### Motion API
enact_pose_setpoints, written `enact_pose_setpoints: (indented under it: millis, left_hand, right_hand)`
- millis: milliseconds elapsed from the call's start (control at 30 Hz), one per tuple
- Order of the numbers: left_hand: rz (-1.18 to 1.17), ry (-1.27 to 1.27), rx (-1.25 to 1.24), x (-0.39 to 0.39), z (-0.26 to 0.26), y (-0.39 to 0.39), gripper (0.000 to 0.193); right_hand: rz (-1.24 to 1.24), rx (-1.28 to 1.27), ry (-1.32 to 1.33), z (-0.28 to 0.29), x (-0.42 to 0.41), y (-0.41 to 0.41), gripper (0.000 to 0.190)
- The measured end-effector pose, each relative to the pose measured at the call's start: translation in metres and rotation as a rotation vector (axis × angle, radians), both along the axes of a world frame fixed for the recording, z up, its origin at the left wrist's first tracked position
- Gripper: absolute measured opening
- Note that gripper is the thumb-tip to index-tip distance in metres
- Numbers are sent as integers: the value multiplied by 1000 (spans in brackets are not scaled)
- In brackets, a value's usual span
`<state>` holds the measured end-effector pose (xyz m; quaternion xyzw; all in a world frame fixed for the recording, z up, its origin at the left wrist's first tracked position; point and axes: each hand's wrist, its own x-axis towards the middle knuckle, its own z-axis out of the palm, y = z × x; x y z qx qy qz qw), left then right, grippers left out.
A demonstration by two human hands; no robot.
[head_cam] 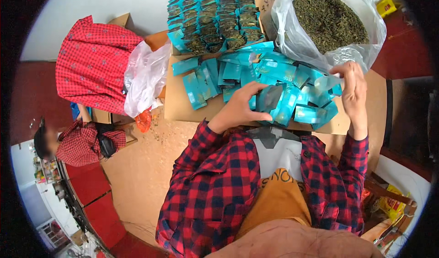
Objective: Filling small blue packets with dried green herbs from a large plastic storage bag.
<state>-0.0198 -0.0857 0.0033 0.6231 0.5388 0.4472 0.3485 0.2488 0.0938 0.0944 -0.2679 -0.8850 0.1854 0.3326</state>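
My left hand (244, 103) grips a small teal pouch (269, 99) between thumb and fingers. The pouch's dark mouth faces up, and its contents cannot be made out. Farther right, my right hand (353, 91) pinches a translucent plastic piece (325, 84), perhaps a scoop or cup; its shape is blurred. Beneath both hands lies a loose pile of flat teal pouches (276, 69). Just beyond my right hand stands a large clear plastic bag (284, 35) of dried, crumbled green-brown leaves (329, 19). Rows of filled, open-topped teal pouches (219, 18) stand packed at the far side.
The cardboard-covered table (219, 112) ends close to my body. To the left, a red checked cloth (96, 66) and a crumpled clear bag (147, 76) sit beside it. Another person (80, 143) is at the far left. A red plastic bag (143, 120) hangs low near the table.
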Motion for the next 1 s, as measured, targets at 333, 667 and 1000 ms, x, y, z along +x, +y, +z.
enact_pose_setpoints:
  millis: [333, 667, 1000]
  left_hand:
    - [53, -4, -88, -11, 6, -7, 67]
    - [100, -50, -69, -25, -4, -16, 65]
    - [196, -9, -46, -47, 2, -28, 64]
  right_hand:
    - [-264, -267, 41, 7, -34, 120, 32]
    - [-542, -71, -630, -57, -111, 217, 35]
    - [-814, -668, -205, -119, -136, 264, 25]
